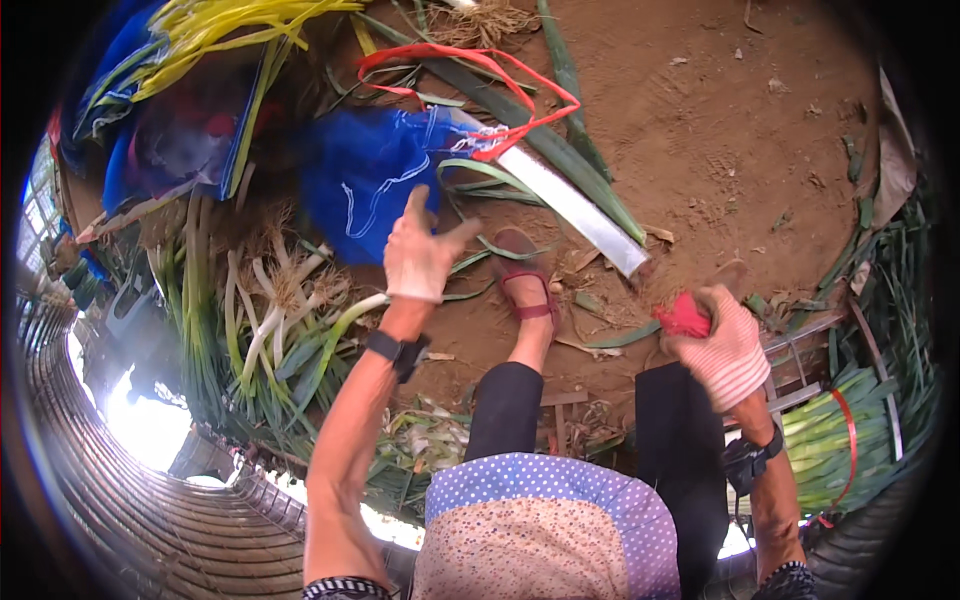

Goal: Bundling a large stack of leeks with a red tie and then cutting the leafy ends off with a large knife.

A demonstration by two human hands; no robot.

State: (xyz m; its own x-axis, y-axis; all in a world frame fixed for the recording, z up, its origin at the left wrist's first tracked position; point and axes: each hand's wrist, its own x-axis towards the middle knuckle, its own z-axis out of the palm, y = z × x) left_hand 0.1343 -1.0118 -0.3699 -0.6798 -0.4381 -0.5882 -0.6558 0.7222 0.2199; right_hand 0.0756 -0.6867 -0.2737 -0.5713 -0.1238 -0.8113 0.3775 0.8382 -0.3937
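My left hand (415, 255), in a pale glove, has its thumb and forefinger spread apart and holds nothing visible. It is over the near edge of a blue plastic sheet or bag (350, 185) with white threads. My right hand (722, 345), in a striped glove, curls its fingers around a crumpled red thing (685, 317), whose kind I cannot make out. Between the hands and farther off lies a flat silvery strip (570, 205). Red ribbon-like ties (545, 85) loop over its far end, beside long green leaves (590, 190).
Loose leeks (270, 320) with roots pile up on the left. Yellow ties (240, 25) lie on blue material at the far left. A leek bundle (835, 435) with a red band stands near right. My shoe (525, 275) rests on brown soil (720, 140) strewn with leaf scraps.
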